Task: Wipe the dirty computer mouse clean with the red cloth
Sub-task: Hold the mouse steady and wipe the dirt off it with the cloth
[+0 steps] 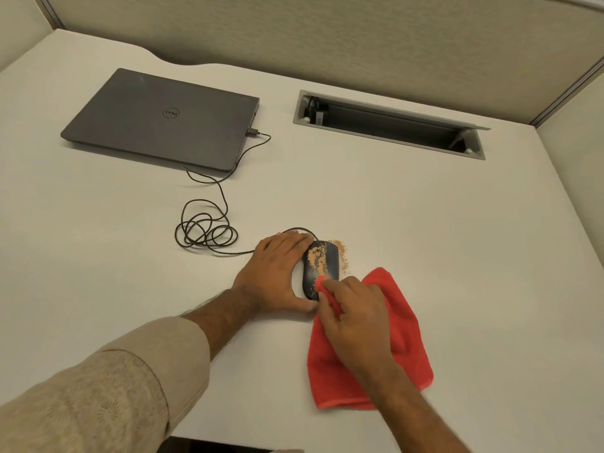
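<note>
One black computer mouse point(322, 268) lay on the white desk point(425, 223) between the two hands, dusted along its top with tan powder point(316, 256); more of that powder was scattered on the desk just beyond the right hand, beside the mouse's far right edge. The left hand point(277, 273) rested against the mouse's left side, its fingers laid fairly straight along the far end and its thumb at the near end, steadying it. The right hand point(353, 312) pinched a bunched part of the one red cloth point(405, 338) and pressed it onto the mouse's near end; the rest of the cloth spread flat on the desk under and to the right of that hand. One cable point(209, 230) ran from beneath the left hand's fingers into a loose coil beyond that hand, then on to one closed grey laptop point(163, 122) further away; one open cable slot point(389, 124) sat well beyond the right hand.
</note>
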{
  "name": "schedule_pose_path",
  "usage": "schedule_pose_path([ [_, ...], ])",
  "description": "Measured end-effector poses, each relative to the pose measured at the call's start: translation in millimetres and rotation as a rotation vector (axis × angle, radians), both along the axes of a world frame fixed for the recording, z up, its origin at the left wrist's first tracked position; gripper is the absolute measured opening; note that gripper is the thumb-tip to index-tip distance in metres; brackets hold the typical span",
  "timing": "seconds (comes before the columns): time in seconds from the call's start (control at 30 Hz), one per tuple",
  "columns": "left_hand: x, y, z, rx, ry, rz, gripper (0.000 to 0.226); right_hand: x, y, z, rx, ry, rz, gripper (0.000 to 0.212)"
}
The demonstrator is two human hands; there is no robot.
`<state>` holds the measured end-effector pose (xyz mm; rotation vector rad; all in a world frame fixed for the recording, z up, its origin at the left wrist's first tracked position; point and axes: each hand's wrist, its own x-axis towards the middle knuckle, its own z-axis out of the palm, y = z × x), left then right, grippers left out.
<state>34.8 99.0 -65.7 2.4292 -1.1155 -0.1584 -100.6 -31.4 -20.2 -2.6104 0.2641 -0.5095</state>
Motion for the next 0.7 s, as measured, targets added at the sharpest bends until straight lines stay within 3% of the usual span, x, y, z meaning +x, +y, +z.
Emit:
schedule_pose_path([
  [0.1,1.5,0.4,0.1,-0.017,0.017,-0.019,0.116,3.0,9.6,-1.2,-0.092,0.016,0.079,0.012],
  [0.27,3.8,0.2,-2.6,0.038,0.015,-0.036,0.121,3.9,7.3,0.9,-0.076,0.012,-0.056,0.011],
  [0.4,4.4,0.4,-4.4,-0.004,0.034,-0.029,0.117,5.9,13.9,3.3,-0.132,0.117,0.091,0.010],
  [0.57,5.6,0.1,-5.2,0.031,0.017,-0.041,0.120,5.3,14.7,7.2,-0.075,0.114,-0.051,0.011],
  [0.7,4.8,1.5,-4.4,-0.025,0.013,-0.042,0.112,4.6,21.3,8.7,-0.105,0.157,0.084,0.011],
])
